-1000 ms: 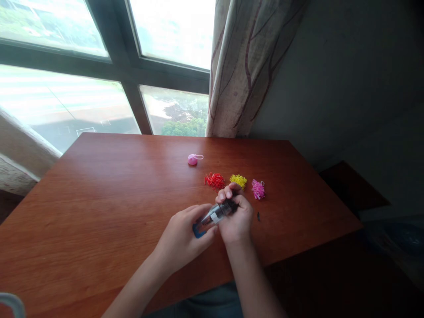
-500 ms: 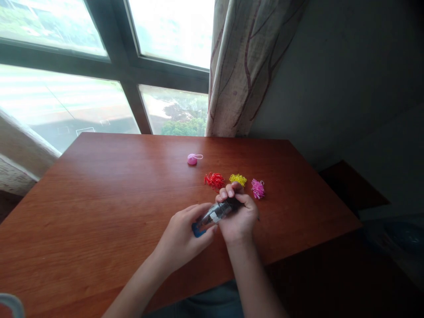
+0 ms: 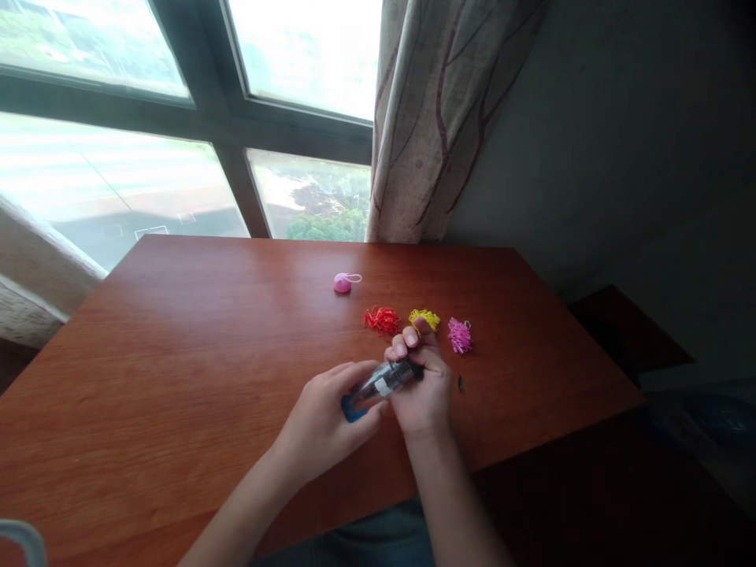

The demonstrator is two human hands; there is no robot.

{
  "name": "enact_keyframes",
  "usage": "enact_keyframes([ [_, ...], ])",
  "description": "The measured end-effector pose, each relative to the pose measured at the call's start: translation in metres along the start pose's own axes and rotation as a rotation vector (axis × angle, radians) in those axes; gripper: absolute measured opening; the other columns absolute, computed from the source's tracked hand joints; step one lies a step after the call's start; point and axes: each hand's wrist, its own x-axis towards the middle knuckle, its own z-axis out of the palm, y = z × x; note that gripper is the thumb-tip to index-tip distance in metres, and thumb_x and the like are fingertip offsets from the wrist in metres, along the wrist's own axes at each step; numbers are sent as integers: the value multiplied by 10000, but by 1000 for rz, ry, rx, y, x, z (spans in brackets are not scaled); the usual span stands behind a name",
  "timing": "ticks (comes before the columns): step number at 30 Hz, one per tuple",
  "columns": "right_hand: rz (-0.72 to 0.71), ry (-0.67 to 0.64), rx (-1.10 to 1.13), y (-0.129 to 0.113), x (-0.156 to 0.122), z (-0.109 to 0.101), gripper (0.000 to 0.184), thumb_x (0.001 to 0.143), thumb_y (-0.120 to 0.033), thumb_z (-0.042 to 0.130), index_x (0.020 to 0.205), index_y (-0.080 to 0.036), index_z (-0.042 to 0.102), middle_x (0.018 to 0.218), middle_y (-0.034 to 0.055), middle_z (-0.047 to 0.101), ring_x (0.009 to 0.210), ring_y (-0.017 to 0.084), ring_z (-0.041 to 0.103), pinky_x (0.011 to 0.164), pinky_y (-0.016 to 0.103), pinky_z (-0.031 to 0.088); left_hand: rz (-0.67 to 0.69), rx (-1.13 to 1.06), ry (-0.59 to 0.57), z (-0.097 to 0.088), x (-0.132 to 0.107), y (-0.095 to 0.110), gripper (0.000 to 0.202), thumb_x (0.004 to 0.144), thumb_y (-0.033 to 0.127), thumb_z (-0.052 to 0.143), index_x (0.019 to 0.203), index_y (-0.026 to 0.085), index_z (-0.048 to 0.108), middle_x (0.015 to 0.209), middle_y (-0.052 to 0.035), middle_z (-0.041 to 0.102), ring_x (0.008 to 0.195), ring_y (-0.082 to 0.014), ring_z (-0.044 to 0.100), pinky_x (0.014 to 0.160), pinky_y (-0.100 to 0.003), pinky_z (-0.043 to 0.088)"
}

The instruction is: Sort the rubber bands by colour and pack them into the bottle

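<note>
A small see-through bottle with a dark end and a blue end is tilted between my two hands above the table. My left hand grips the blue end, thumb below and fingers above. My right hand lies palm up around the dark end, its fingers curled over it. Past my right fingertips are piles of red rubber bands, yellow rubber bands and pink rubber bands. Right of my right wrist lies a tiny dark piece, too small to name.
A pink dome-shaped item with a pale loop sits farther back on the table. Behind the table's far edge are a window and a patterned curtain. A grey curved tube shows at the bottom left corner.
My right thumb and fingers have loosened a little and shifted on the dark end, so more of it shows. The tiny dark piece now shows fully. My left hand stays still.
</note>
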Motion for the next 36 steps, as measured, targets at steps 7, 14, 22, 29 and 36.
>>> enact_keyframes([
  [7, 5, -28, -50, -3, 1, 1, 310, 564, -14, 551, 767, -237, 623, 637, -71, 495, 586, 76, 479, 574, 184, 411, 7, -11, 0, 1, 2, 0, 337, 776, 161, 589, 1106, 187, 651, 951, -33, 707, 802, -162, 631, 752, -253, 484],
  [14, 20, -7, -35, -6, -2, 5, 95, 701, -202, 543, 764, -226, 611, 640, -41, 475, 593, 108, 470, 581, 230, 409, 16, -39, 18, 2, 0, -1, 399, 776, 158, 592, 1170, 187, 649, 974, -33, 717, 820, -164, 643, 765, -248, 495],
  [22, -13, -19, -28, -7, -6, 3, 156, 720, -265, 489, 819, -242, 607, 673, -23, 494, 641, 143, 492, 627, 279, 432, -6, -72, 3, 3, 1, -1, 395, 780, 150, 596, 1169, 184, 649, 962, -15, 717, 821, -161, 640, 764, -244, 484],
  [29, -6, -46, -36, -6, -5, 5, 287, 621, -136, 497, 854, -248, 621, 700, -33, 532, 662, 130, 511, 654, 267, 442, -45, -116, 7, 3, 0, 0, 393, 791, 159, 594, 1180, 173, 644, 963, -6, 719, 812, -155, 640, 749, -236, 482],
  [36, 48, -12, -70, -2, 2, 1, 435, 506, -3, 488, 832, -260, 616, 698, -72, 515, 618, 87, 480, 601, 200, 424, -25, -95, -6, 1, 1, -1, 381, 777, 160, 605, 1154, 174, 659, 960, -14, 721, 816, -160, 640, 764, -244, 479],
])
